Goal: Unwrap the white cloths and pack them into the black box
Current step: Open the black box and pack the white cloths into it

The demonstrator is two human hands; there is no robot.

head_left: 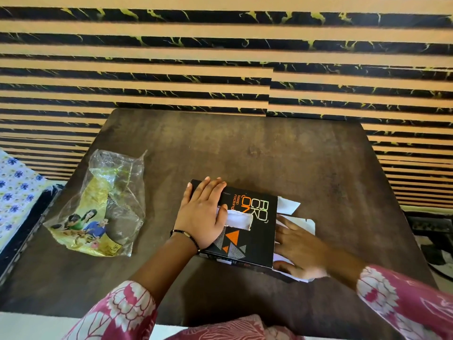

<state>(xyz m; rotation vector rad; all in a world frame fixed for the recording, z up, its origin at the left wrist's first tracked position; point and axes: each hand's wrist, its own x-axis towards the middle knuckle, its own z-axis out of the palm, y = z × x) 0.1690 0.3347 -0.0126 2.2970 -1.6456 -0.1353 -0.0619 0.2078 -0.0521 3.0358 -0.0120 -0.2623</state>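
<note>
The black box (255, 244), printed with orange letters and triangles, lies flat near the front middle of the dark table (220, 148). White cloth (239, 220) shows through a torn window in its top. My left hand (204, 212) rests flat on the box's left half, fingers spread and pointing away from me. My right hand (297, 249) is at the box's open right end, fingers spread against the white flaps (288, 206) and the white material there; it looks blurred. Whether it grips anything I cannot make out.
A crumpled clear and yellow plastic wrapper (103, 209) with printed figures lies on the table's left side. A floral-patterned cloth (14, 192) sits off the table at far left. A striped wall stands behind the table's far edge.
</note>
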